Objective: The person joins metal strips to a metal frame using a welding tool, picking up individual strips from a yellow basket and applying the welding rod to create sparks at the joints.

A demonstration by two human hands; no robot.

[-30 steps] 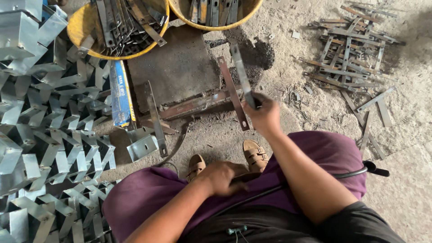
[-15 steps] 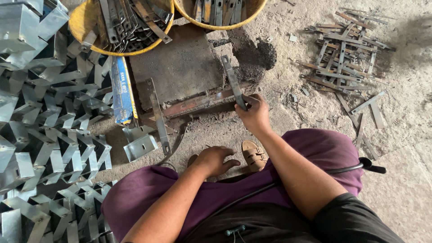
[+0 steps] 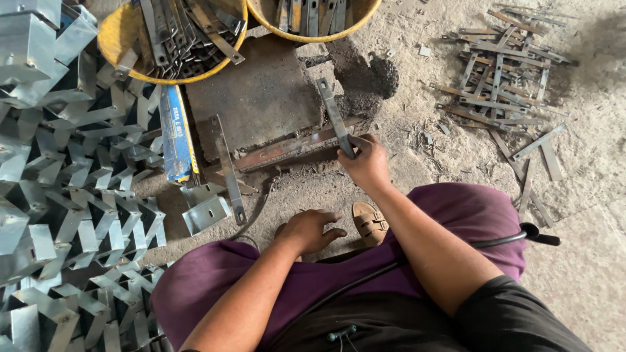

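Observation:
My right hand (image 3: 366, 163) grips the near end of a flat metal strip (image 3: 332, 111) that lies across a rusty angle bar (image 3: 280, 150) at the front of a dark steel plate (image 3: 251, 98). My left hand (image 3: 312, 229) rests on my knee in purple trousers, fingers loosely curled, holding nothing. Another flat strip (image 3: 228, 171) lies across the bar further left.
Two yellow tubs (image 3: 120, 68) (image 3: 306, 36) of metal strips stand behind the plate. A big heap of bent galvanised brackets (image 3: 59, 195) fills the left. Loose strips (image 3: 502, 85) lie scattered at the right. A blue box (image 3: 176, 133) and a sandalled foot (image 3: 369, 223) are nearby.
My right hand has shifted slightly along the strip's near end and kept its grip. My left hand has stayed on my knee. The view has drifted a little.

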